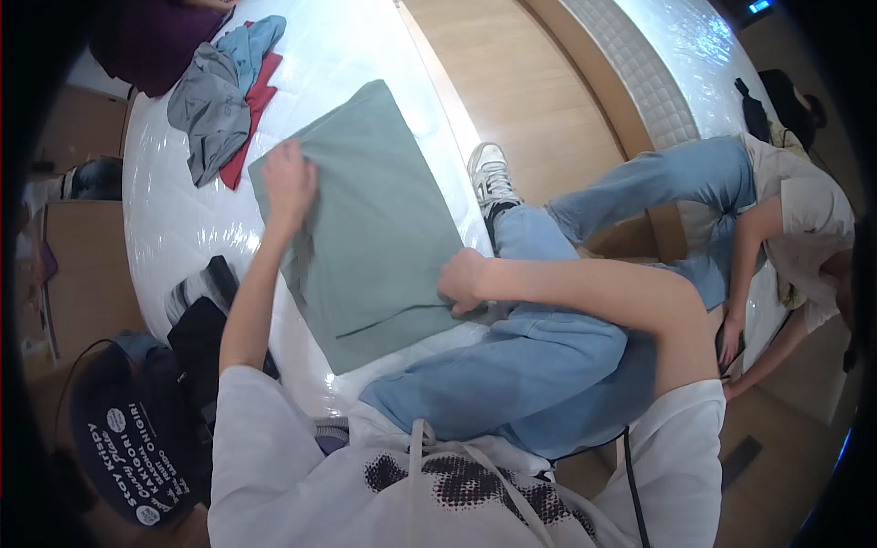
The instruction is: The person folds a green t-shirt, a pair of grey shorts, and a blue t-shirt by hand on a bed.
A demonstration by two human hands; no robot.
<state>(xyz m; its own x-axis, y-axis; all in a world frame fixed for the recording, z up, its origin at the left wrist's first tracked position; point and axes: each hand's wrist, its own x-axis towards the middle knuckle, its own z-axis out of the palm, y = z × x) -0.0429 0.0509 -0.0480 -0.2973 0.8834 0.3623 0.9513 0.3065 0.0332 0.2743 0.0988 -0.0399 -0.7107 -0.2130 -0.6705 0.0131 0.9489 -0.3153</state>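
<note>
A grey-green folded cloth [375, 219] lies spread almost flat in front of me on a plastic-wrapped mattress [151, 237]. It has a roughly rectangular outline, and a dark fold line crosses its near end. My left hand [290, 178] is at the cloth's left edge, toward the far end, with its fingers curled onto the fabric. At the near right edge, my right hand [464, 281] is closed in a loose fist on the cloth beside my bent leg. The fingertips of the right hand are partly hidden.
Grey, blue and red crumpled clothes [224, 105] lie at the far left of the mattress. Dark clothing [206, 329] and a navy printed item [128, 438] are at the near left. My shoe [493, 178] rests by the mattress edge. Another person [808, 201] sits at the right.
</note>
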